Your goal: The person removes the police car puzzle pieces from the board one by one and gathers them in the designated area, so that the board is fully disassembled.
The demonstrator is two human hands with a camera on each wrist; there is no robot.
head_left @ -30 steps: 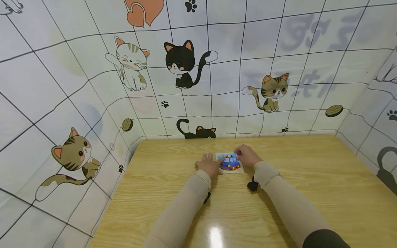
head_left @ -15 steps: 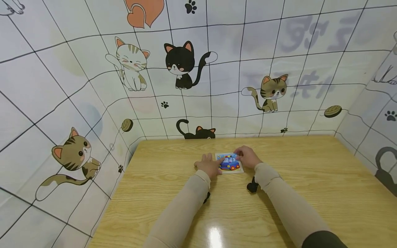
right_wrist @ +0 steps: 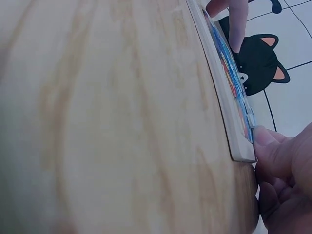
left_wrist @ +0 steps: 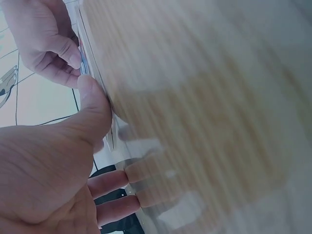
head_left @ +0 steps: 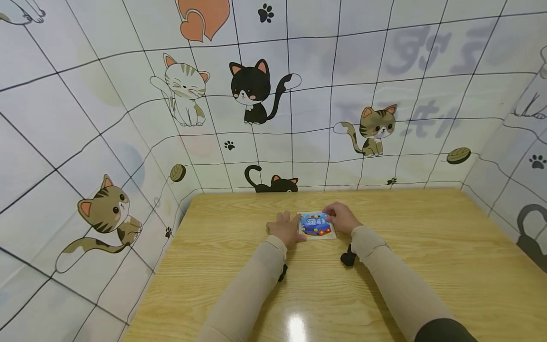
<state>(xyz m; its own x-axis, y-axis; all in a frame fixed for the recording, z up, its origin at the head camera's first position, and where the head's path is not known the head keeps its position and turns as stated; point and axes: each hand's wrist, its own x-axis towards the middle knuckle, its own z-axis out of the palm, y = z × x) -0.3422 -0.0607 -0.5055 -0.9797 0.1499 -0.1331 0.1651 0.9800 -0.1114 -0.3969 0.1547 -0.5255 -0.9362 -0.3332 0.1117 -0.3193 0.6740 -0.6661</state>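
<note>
A small wooden jigsaw puzzle (head_left: 317, 227) with a blue cartoon car lies flat on the table in the head view. My left hand (head_left: 285, 230) is at its left edge, thumb and index finger touching the edge and the other fingers spread on the tabletop. At the upper right corner, my right hand (head_left: 343, 218) pinches with curled fingers. In the right wrist view its thumb (right_wrist: 265, 141) presses at the corner of the pale frame (right_wrist: 243, 152), beside a slightly raised bit of the picture. The fingertips under that thumb are partly hidden.
The wood-grain table (head_left: 239, 209) runs back to a wall cloth (head_left: 312, 156) printed with cats and grid lines. Black wrist straps (head_left: 348, 257) hang under the sleeves. A light reflection shows on the near tabletop.
My left index finger has drawn back from over the car picture to the puzzle's left edge, showing more of the picture. The right hand keeps its place at the corner.
</note>
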